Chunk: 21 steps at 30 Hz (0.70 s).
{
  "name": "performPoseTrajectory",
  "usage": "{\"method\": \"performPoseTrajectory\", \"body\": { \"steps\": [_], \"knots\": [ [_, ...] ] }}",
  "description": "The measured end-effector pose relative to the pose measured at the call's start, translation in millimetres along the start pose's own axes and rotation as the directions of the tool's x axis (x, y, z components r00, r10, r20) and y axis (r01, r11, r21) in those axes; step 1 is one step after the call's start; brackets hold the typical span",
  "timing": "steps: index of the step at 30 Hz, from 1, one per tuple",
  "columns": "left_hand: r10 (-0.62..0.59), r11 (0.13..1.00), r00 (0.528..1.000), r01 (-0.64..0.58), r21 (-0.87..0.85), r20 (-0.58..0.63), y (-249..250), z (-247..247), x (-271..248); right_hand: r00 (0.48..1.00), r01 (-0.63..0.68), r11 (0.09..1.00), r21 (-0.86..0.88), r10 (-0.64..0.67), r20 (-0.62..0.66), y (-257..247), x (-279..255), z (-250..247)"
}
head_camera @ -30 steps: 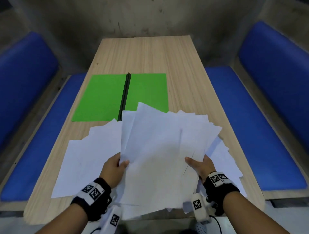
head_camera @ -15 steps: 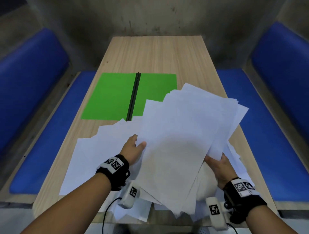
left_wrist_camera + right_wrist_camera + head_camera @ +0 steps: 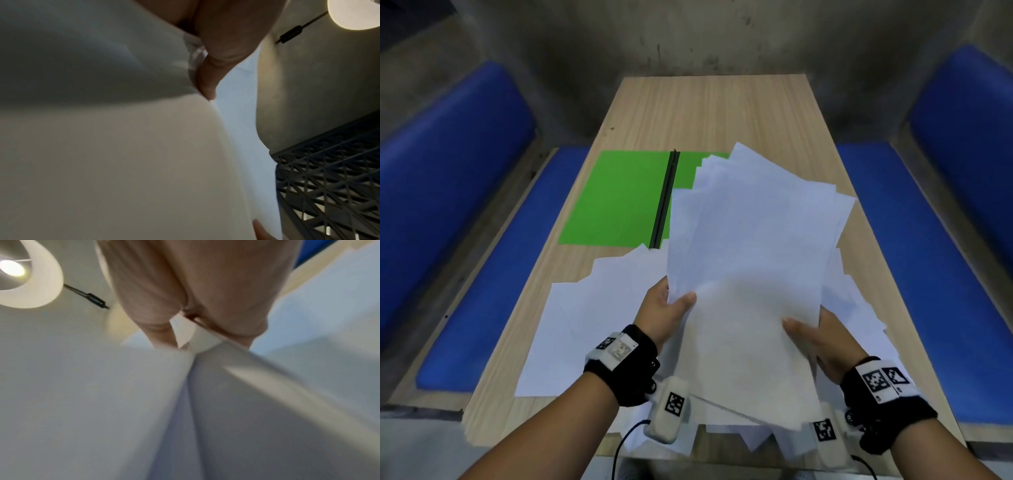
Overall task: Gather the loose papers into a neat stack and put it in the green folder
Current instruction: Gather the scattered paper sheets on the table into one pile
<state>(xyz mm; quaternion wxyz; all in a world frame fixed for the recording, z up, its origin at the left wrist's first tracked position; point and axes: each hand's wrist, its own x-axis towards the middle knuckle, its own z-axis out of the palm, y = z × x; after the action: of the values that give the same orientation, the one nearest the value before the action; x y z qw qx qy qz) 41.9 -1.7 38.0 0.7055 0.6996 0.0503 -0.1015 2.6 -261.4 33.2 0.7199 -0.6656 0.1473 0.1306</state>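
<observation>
— Since a second ago, we have lifted the fanned bundle of white paper sheets higher and swung its far end right, so it now covers the right leaf of the flat, open green folder.

— And our grip? Our left hand pinches the bundle's left edge, thumb on top; our right hand clasps the right edge, thumb laid over the top sheet, fingers underneath.

— The bundle is tilted above the pale wooden table, its sheets uneven. More loose white sheets lie flat on the table beneath and to the left, their far corners touching the folder's near edge by its black spine.

— Blue cushioned benches flank the table.
</observation>
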Motion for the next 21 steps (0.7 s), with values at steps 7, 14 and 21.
{"method": "performPoseTrajectory", "body": {
  "steps": [7, 14, 21],
  "knots": [
    [-0.148, 0.725, 0.879, 0.408, 0.555, -0.453, -42.3, -53.4, -7.5, 0.962, -0.169, 0.978, -0.122, 0.136, -0.237, 37.1, 2.7, -12.0],
    [-0.211, 0.376, 0.851, 0.525, 0.764, -0.481, -54.8, -67.9, -14.3, 0.909, -0.270, 0.957, -0.107, 0.217, -0.355, 57.6, 1.3, -15.4],
    [-0.309, 0.586, 0.848, 0.527, 0.616, -0.432, -49.1, -71.7, -1.9, 0.912, -0.277, 0.954, -0.117, 0.223, -0.343, 61.6, 1.7, -17.2]
  ]
}}
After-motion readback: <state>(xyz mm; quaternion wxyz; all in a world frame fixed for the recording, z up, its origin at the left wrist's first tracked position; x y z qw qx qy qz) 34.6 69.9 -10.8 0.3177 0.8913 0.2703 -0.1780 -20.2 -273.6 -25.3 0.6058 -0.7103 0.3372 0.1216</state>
